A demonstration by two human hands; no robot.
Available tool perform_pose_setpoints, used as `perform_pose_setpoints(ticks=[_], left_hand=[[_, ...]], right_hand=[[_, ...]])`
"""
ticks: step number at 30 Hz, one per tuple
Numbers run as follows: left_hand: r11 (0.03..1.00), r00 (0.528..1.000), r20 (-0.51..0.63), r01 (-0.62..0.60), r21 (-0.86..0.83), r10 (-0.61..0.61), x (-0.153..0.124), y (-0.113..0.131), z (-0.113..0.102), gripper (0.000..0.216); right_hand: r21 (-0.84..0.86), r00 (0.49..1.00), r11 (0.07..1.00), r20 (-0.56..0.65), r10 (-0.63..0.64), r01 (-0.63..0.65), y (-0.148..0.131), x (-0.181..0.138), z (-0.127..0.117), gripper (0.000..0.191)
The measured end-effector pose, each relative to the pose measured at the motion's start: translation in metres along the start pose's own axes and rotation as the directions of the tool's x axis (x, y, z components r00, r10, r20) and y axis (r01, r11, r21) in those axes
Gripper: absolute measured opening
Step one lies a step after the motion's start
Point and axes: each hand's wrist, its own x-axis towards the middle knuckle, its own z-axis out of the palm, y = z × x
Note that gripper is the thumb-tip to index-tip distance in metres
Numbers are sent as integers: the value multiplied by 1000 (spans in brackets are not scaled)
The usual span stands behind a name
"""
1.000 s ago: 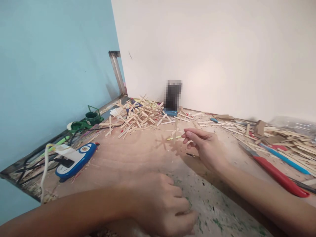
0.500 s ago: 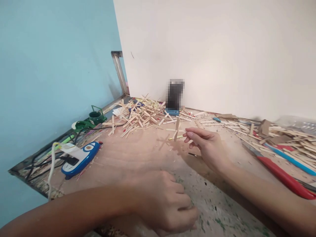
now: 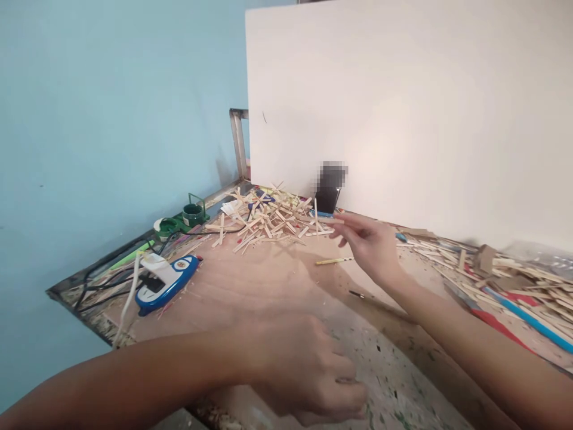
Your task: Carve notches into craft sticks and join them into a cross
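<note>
My right hand pinches one arm of a small cross of flat wooden craft sticks between thumb and fingers, above the table. Beyond it lies a heap of similar crossed sticks. Below the hand, a thin yellow rod and a short dark piece with a metallic end rest on the tabletop. My left hand is closed with curled fingers, low over the near part of the table. The back of the hand hides whatever its fingers may hold.
A blue and white plug-in device with cables lies on the left, near green containers. A dark phone-like object, partly blurred out, leans against the white board. Loose sticks, a blue tool and a red handle lie right.
My right hand has lifted the stick cross up and away from the yellow rod, which now lies on the table. The left hand stays closed in nearly the same place. The view has shifted left.
</note>
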Motion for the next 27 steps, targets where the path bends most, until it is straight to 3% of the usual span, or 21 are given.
perform_pose_setpoints(ticks=[3, 7, 9, 12, 16, 22, 25, 27], left_hand=[[1000, 1000, 17, -16, 1, 16, -1, -1, 0, 21], [1000, 999, 38, -26, 11, 26, 0, -2, -4, 22], [999, 998, 65, -27, 16, 26, 1, -1, -7, 21], [998, 997, 65, -42, 43, 40, 2, 1, -7, 21], [997, 999, 14, -40, 61, 39, 1, 3, -4, 22], [1000, 999, 29, 15, -6, -15, 1, 3, -5, 26], [999, 999, 26, 23, -36, -22, 6, 6, -9, 21], [999, 1000, 28, -1, -53, 2, 8, 8, -11, 12]], right_hand=[[1, 1000, 1000, -15, 16, -16, -13, 46, 20, 58], [-44, 981, 981, 43, 190, -188, -20, 92, 42, 89], [-90, 964, 964, 75, 255, -248, -15, 96, 46, 81], [-194, 947, 944, 128, 294, -267, 1, 83, 39, 49], [-357, 907, 909, 270, 323, -217, 22, 50, 8, 37], [-551, 776, 830, 486, 403, -86, 37, -13, -69, 34], [-628, 715, 777, 525, 462, -41, 35, -46, -111, 36], [-689, 709, 725, 498, 500, -28, 30, -63, -140, 36]])
